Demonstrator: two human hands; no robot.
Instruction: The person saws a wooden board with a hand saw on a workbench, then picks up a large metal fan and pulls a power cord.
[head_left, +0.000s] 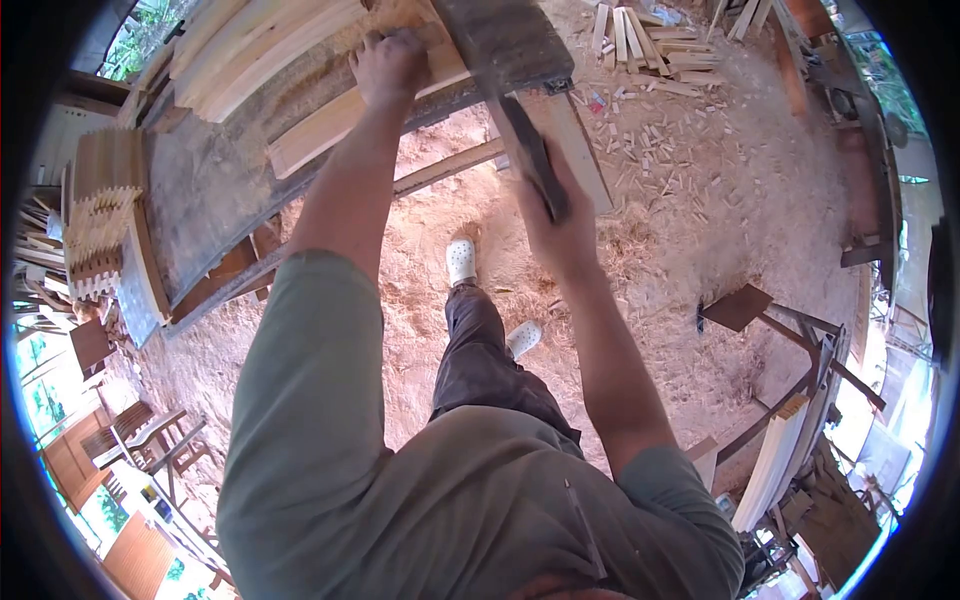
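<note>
Head view, looking steeply down over the person's own chest and arms. Left hand [388, 62] rests flat on a pale curved wooden slat [330, 125] lying on the desk [205, 210], fingers curled over the slat's far edge and gripping it. Right hand [560, 228] is closed round the dark handle of a heavy broad-bladed chopping tool [500, 45]; the blade end sits above the slat, just right of the left hand. Whether the blade touches the wood cannot be told.

More curved slats are stacked [255, 45] at the desk's far edge. A block of notched pieces [100, 215] stands at its left end. Sawdust floor, with offcuts [660, 60] scattered beyond the desk.

Judgement on doing this step well: keep the left fingers clear of the blade's line, as they look close to it now. Pin the slat hard against the desk so it cannot skid. Strike with short, controlled strokes along the grain. Feet in white clogs [461, 258] are set apart on loose sawdust; a firm stance matters.

No brand, label or legible writing visible.
</note>
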